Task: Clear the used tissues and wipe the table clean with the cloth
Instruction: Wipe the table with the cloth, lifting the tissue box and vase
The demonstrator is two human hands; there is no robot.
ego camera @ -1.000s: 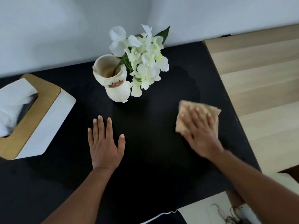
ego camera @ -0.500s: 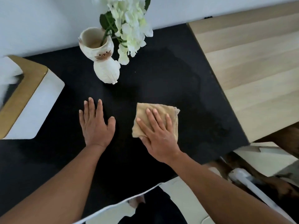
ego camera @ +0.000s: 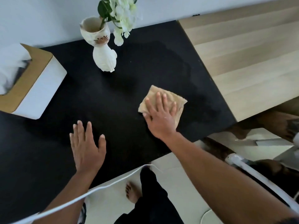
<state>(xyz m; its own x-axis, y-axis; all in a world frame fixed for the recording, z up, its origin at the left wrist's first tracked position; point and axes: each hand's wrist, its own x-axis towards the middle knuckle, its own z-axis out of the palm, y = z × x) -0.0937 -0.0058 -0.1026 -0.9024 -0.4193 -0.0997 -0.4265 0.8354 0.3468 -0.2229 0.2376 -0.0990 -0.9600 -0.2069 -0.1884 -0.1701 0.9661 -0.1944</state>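
Head view: matte black table (ego camera: 145, 65), rectangular. Tan cloth (ego camera: 178, 103), soft, folded roughly square, is laid right of centre and pressed flat under the right hand (ego camera: 159, 117), fingers spread, nothing gripped. Left hand (ego camera: 87, 147) is rested palm-down, open, on bare tabletop. Glazed white cat-shaped vase (ego camera: 103, 50) with flowers, and white tissue box (ego camera: 40, 88) with a wooden lid, are noted behind.

matt black table (ego camera: 145, 65), soft tan cloth (ego camera: 176, 101).
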